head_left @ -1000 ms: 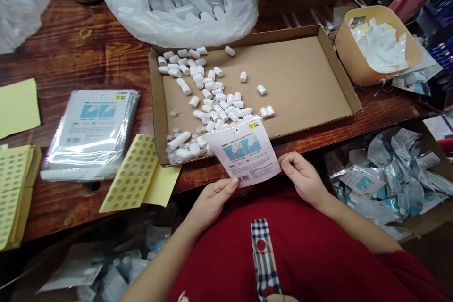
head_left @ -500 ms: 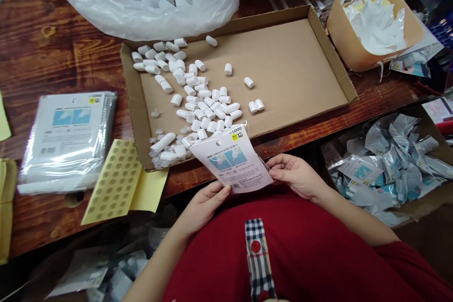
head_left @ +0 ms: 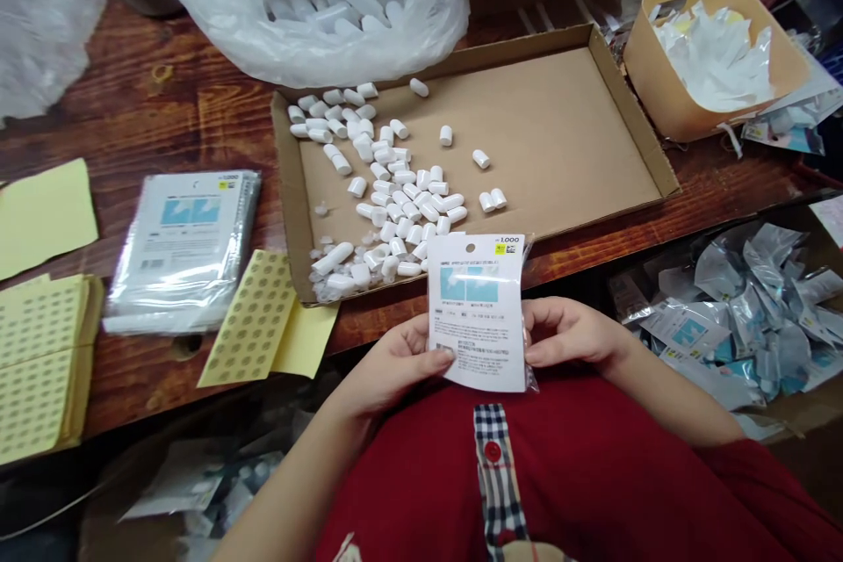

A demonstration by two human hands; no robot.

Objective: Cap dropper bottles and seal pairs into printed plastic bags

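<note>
Close to my body, a clear packet with a printed white card (head_left: 478, 307) is held between both hands, its printed face up toward me. My left hand (head_left: 412, 360) pinches its lower left edge, thumb on the front. At the right edge my right hand (head_left: 559, 335) grips the packet, with the fingertips partly hidden. Just beyond it lies a shallow cardboard tray (head_left: 559, 114), where many small white rounded caps (head_left: 401, 193) are scattered over the left half. Some clear bits lie in the tray's near left corner.
To the left are a stack of printed clear bags (head_left: 184, 237) and yellow sticker sheets (head_left: 254, 316). A plastic bag of white tubes (head_left: 342, 4) sits behind the tray. On the right stand a peach bin (head_left: 698, 114) of white sachets and, lower, a box of filled packets (head_left: 738, 325).
The packet has turned from tilted to nearly upright and faces me more squarely. Both hands still hold it. The whole view has shifted, showing more of the table's left side.
</note>
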